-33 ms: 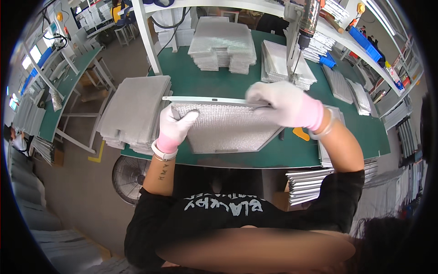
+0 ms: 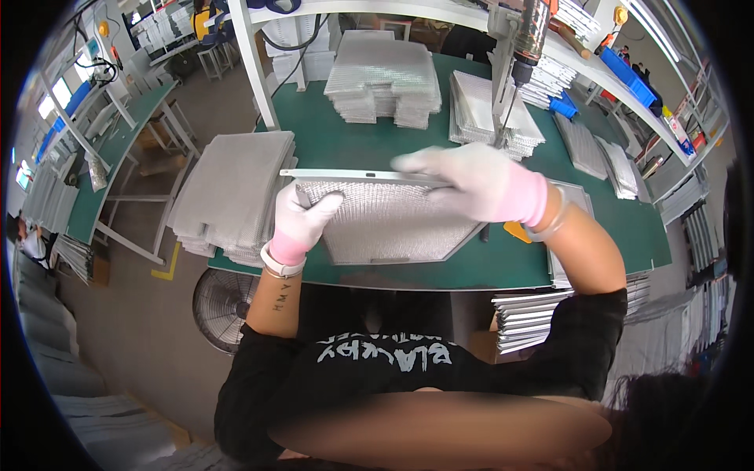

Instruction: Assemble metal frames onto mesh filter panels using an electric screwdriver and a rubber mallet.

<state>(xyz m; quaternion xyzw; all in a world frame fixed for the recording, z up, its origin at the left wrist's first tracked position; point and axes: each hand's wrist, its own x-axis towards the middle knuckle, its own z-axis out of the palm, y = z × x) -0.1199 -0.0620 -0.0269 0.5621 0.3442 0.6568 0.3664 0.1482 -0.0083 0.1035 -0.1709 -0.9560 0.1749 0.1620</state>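
Observation:
A silvery metal mesh filter panel point(image 2: 377, 224) is held tilted over the green table, its pale metal edge strip point(image 2: 338, 173) along the top. My left hand point(image 2: 302, 216), in a white glove with a pink cuff, is closed around its left side, thumb lying on the mesh. At the strip's right part is my gloved right hand point(image 2: 487, 184), smeared by motion. Its fingers point left over the strip, and whether they grip it is unclear. The panel's upper right corner is hidden behind this hand.
Stacked mesh sheets point(image 2: 236, 177) stand left on the green table point(image 2: 302, 129), with another stack point(image 2: 385, 74) at the back. A power screwdriver point(image 2: 530, 47) hangs above framed panels point(image 2: 463, 102). A yellow-orange tool point(image 2: 517, 231) lies by my right wrist. A fan point(image 2: 220, 310) stands below, left.
My right hand has shifted left along the panel's top strip, its fingers reaching farther over it. The left hand and the panel have stayed nearly still.

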